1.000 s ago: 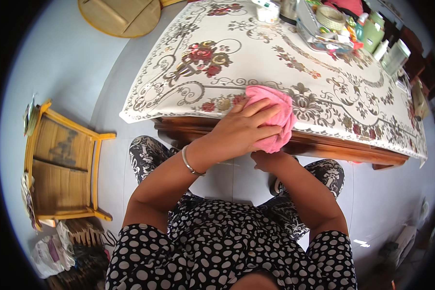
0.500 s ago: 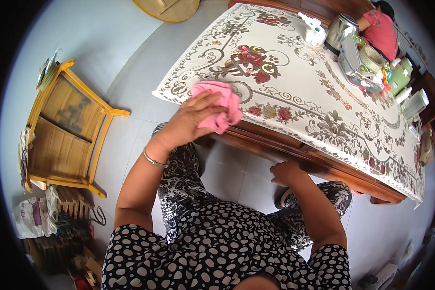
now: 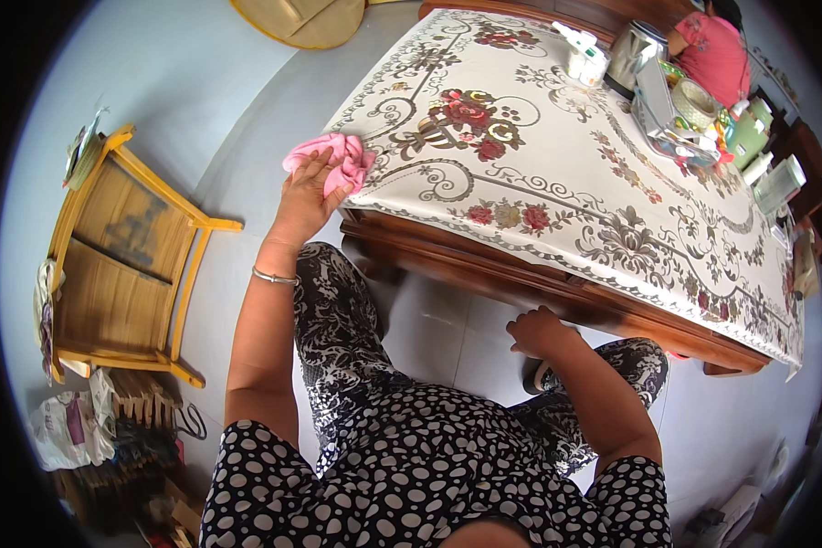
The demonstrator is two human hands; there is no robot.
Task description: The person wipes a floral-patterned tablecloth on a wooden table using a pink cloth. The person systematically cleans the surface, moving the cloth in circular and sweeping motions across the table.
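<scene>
Bunched under the fingers of my left hand (image 3: 303, 203) is a pink cloth (image 3: 349, 164), at the near left corner of a table. A white tablecloth (image 3: 557, 173) with brown scrolls and red flowers covers the tabletop, and the pink cloth lies over its left edge. A silver bangle circles my left wrist. My right hand (image 3: 541, 334) hangs above my right thigh, just in front of the table's brown wooden side (image 3: 466, 248). Its fingers are curled in, and nothing shows in them.
Toward the far right of the table stand a metal kettle (image 3: 637, 57), white bottles (image 3: 583, 57), a clear bin (image 3: 653, 105) and a green container (image 3: 749, 137). A person in a pink top (image 3: 714, 57) is beyond. A wooden chair (image 3: 123, 260) stands left, above bags (image 3: 71, 429).
My left hand has slid the pink cloth leftward across the tablecloth to the table's left corner. My right hand has barely moved.
</scene>
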